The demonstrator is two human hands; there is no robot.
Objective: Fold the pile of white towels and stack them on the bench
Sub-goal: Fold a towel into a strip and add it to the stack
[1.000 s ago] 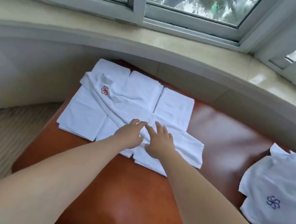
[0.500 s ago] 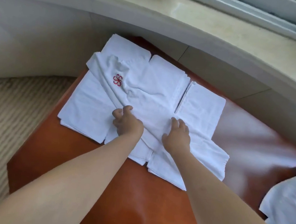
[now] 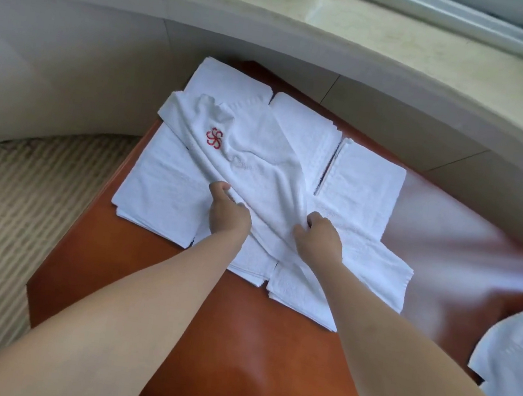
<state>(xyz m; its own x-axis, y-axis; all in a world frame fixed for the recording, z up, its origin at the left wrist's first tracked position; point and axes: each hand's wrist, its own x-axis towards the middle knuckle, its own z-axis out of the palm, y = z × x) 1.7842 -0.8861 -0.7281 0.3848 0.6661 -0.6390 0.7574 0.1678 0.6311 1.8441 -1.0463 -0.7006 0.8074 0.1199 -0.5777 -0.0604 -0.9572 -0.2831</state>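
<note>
Gripping the loose white towel at its near part, both hands are working over the folded stacks. Left hand is curling its fingers into the cloth at the towel's left edge; right hand is bunching the fabric under curled fingers just beside it, the two hands near but apart. This towel, bearing a red emblem, is lying diagonally and rumpled across three folded towel stacks set side by side on the brown bench. More unfolded white towels are sitting at the bench's right end, well apart. Striped carpet is showing to the left, a stone sill beyond.
</note>
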